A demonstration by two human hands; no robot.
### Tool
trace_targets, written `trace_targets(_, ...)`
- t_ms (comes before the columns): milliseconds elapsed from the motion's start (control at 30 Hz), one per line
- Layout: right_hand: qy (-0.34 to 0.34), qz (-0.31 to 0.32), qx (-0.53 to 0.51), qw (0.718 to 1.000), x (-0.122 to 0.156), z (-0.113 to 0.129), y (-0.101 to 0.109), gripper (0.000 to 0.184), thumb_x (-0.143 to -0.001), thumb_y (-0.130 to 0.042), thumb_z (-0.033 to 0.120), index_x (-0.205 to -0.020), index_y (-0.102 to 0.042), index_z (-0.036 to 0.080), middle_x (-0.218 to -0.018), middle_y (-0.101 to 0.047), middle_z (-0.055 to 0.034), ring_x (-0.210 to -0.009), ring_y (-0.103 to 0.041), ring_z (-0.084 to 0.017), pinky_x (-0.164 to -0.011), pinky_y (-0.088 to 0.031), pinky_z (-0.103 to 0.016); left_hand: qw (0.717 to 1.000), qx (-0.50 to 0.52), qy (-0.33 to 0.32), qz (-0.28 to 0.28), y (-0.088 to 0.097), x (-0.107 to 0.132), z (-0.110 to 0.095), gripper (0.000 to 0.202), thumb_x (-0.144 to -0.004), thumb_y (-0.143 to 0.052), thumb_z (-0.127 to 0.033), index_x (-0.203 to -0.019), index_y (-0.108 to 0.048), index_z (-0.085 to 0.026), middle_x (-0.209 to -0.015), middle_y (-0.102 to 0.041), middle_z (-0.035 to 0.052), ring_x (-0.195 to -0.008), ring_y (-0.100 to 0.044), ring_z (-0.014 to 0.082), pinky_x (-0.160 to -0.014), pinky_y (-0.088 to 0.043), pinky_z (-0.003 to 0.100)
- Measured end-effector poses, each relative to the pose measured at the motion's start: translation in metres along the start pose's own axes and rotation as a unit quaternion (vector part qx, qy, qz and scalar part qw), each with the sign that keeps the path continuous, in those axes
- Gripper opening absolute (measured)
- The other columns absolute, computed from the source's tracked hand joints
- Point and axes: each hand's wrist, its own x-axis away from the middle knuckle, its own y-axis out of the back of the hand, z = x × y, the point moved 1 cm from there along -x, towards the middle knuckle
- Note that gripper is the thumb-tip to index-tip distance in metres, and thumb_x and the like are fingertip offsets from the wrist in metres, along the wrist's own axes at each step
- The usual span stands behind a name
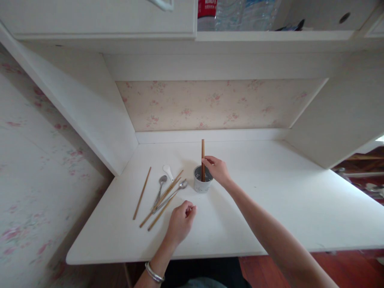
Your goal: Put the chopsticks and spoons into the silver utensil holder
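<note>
My right hand (217, 169) pinches a brown wooden chopstick (203, 154) that stands upright with its lower end inside a small white perforated holder (202, 183) on the white desk (270, 200). My left hand (181, 221) rests on the desk in a loose fist, with nothing visible in it, just right of the loose utensils. These are three more chopsticks (142, 193), two of them crossing (163, 203), two metal spoons (159, 190) (177, 191) and a small white spoon (168, 171).
White cabinet walls close in the desk on the left (90, 116) and right (336, 120). A shelf (270, 36) overhead carries plastic bottles (237, 14). Floral wallpaper (210, 104) backs the recess. The desk's front edge (150, 258) lies near my body.
</note>
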Motion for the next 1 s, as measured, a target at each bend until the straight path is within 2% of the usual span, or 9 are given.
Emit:
trace_targets(400, -0.006, 0.014, -0.020, 1.000, 0.005, -0.004, 0.001, 0.028, -0.081, -0.058, 0.048, -0.093, -0.070, 0.025, -0.082, -0.071, -0.0007, -0.078, -0.064, -0.017, -0.074, -0.047, -0.029, 1.000, 0.001, -0.004, -0.011, 0.001, -0.001, -0.001, 0.025, -0.088, -0.044, -0.039, -0.076, -0.056, -0.020, -0.057, -0.050, -0.0041, -0.054, -0.047, 0.0114, -0.054, -0.031, 0.022)
trace_targets(533, -0.030, 0.003, -0.096, 0.995, 0.012, -0.006, 0.007, 0.038, -0.081, -0.054, 0.054, -0.095, -0.068, 0.022, -0.087, -0.070, -0.0030, -0.079, -0.062, -0.018, -0.072, -0.047, -0.030, 1.000, 0.011, -0.005, -0.013, 0.000, -0.001, -0.001, 0.026, -0.088, -0.044, -0.040, -0.075, -0.055, -0.020, -0.057, -0.049, -0.0041, -0.054, -0.046, 0.0116, -0.053, -0.031, 0.022)
trace_targets(633, -0.082, -0.039, -0.203, 0.975, 0.026, -0.013, 0.009, 0.044, -0.082, -0.049, 0.058, -0.096, -0.065, 0.019, -0.086, -0.067, -0.0052, -0.073, -0.060, -0.017, -0.066, -0.048, -0.029, 1.000, 0.014, -0.007, -0.011, 0.000, -0.001, -0.001, 0.026, -0.088, -0.044, -0.040, -0.074, -0.054, -0.020, -0.057, -0.049, -0.0039, -0.053, -0.045, 0.0115, -0.053, -0.031, 0.023)
trace_targets(767, -0.125, -0.099, -0.291, 0.943, 0.060, -0.030, 0.001, 0.039, -0.083, -0.050, 0.056, -0.095, -0.061, 0.020, -0.081, -0.062, -0.0023, -0.069, -0.056, -0.015, -0.063, -0.047, -0.027, 1.000, 0.028, -0.006, -0.005, -0.002, 0.000, 0.000, 0.026, -0.087, -0.046, -0.040, -0.073, -0.053, -0.020, -0.056, -0.048, -0.0039, -0.054, -0.045, 0.0116, -0.053, -0.031, 0.023)
trace_targets(900, -0.145, -0.126, -0.265, 0.945, 0.094, -0.049, -0.014, 0.034, -0.085, -0.049, 0.052, -0.093, -0.060, 0.021, -0.068, -0.056, 0.0015, -0.060, -0.049, -0.014, -0.059, -0.042, -0.025, 0.998, 0.064, 0.006, -0.006, 0.006, -0.001, -0.005, 0.028, -0.087, -0.045, -0.041, -0.070, -0.051, -0.020, -0.057, -0.048, -0.0035, -0.054, -0.044, 0.0116, -0.053, -0.033, 0.022)
trace_targets(1000, -0.149, -0.121, -0.239, 0.952, 0.102, -0.058, -0.019, 0.034, -0.085, -0.049, 0.052, -0.091, -0.060, 0.021, -0.064, -0.055, 0.0018, -0.056, -0.048, -0.014, -0.055, -0.039, -0.025, 0.999, 0.029, -0.006, -0.016, 0.029, -0.007, -0.012, 0.028, -0.087, -0.045, -0.042, -0.071, -0.053, -0.020, -0.058, -0.052, -0.0024, -0.055, -0.046, 0.0120, -0.054, -0.034, 0.022)
